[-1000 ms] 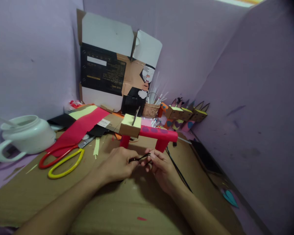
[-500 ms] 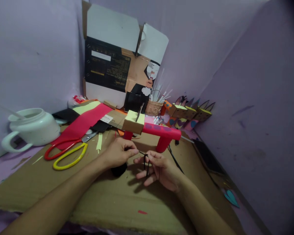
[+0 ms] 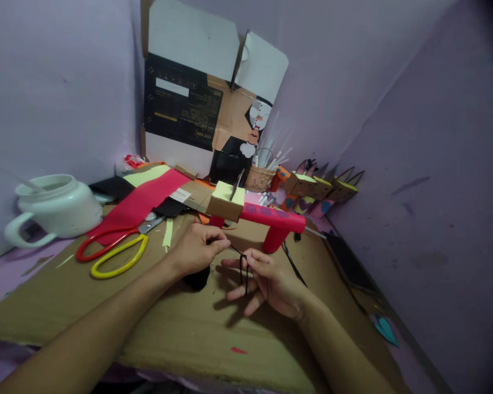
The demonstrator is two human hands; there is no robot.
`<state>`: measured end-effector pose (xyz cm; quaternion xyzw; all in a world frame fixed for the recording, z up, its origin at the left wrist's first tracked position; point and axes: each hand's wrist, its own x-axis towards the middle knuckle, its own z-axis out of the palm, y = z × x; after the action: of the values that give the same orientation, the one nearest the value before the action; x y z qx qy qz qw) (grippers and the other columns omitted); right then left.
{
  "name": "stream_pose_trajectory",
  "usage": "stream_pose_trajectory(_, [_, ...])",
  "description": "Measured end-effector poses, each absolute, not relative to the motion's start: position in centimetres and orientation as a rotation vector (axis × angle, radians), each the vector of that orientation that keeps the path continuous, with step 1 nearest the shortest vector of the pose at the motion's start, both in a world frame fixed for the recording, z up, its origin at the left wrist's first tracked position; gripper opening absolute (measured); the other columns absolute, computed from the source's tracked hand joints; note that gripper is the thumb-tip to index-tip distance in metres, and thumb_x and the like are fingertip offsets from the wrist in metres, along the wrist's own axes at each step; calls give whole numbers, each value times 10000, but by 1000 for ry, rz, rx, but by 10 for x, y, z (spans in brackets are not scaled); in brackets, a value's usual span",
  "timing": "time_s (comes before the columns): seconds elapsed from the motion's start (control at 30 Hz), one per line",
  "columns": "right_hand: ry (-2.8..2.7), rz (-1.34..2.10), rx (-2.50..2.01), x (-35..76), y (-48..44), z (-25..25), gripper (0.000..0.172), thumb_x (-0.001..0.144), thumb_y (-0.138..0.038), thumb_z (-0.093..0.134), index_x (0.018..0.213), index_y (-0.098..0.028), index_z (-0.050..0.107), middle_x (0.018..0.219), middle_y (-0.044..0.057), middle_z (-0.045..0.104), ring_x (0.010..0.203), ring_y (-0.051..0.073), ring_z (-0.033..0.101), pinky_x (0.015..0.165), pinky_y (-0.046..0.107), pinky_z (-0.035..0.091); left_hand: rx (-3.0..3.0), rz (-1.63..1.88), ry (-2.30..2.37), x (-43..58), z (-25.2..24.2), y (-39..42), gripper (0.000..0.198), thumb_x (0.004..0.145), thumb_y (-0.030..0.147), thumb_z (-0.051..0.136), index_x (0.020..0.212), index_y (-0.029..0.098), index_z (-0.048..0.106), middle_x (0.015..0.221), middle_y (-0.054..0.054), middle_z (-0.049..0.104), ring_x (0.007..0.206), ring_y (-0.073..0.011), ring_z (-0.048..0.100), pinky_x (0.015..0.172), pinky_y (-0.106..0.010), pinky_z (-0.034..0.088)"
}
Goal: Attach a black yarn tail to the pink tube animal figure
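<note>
Black yarn [image 3: 241,273] is looped around the fingers of my right hand [image 3: 267,279], whose thumb presses it while the other fingers spread apart. My left hand [image 3: 201,249] pinches the strand of that yarn between thumb and forefinger, and the strand runs taut to the loops. Partly hidden under my left hand, a black ball of yarn [image 3: 198,279] lies on the cardboard sheet [image 3: 181,339]. Just behind both hands stands a red paper figure [image 3: 275,219] with purple spots, a yellow-topped cardboard box head [image 3: 227,202] and tube legs.
Scissors [image 3: 119,254] with red and yellow handles lie left, near a white mug-like pot [image 3: 59,208]. Red paper [image 3: 137,200] and strips sit behind. An opened carton [image 3: 184,104] leans at the back. More box-headed figures [image 3: 312,189] stand right of a small basket [image 3: 259,178].
My left hand has shifted slightly left and up, drawing out a longer strand from the right hand. The right hand's fingers have spread a little more. The view has tilted slightly.
</note>
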<state>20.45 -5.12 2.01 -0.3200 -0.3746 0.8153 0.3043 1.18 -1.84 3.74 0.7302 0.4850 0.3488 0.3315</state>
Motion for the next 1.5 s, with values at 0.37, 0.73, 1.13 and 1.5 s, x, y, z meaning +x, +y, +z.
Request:
stream_pose_trajectory(0.37, [-1010,2150,-834,205,-54,19,272,752,-345,739,763,-129,572,1224,127,616,739,218,736,458,268,595,1905,985,1307,12,32,-17,219,757,321,540,656,155,641,609,11,614,605,-116,528,572,-225,395])
stream_pose_trajectory(0.73, [-1049,2017,-697,205,-55,22,233,728,-313,770,754,-143,614,1299,105,575,917,231,707,556,261,607,1923,971,1219,14,37,-23,219,770,267,541,652,159,692,641,-2,683,615,-119,577,591,-215,415])
stream_pose_trajectory(1.13, [-921,1925,-534,207,-55,26,211,798,-333,697,790,-187,544,1413,86,467,1089,268,639,418,158,568,1919,1095,1147,17,32,-27,210,796,224,517,810,175,721,832,-20,747,780,-149,670,721,-229,488])
stream_pose_trajectory(1.5, [-821,1855,-480,207,-55,25,131,810,-285,689,792,-202,588,1495,45,376,1216,297,548,424,133,563,2281,932,1127,30,21,-41,242,795,179,502,648,194,693,577,0,652,526,-110,557,528,-238,319])
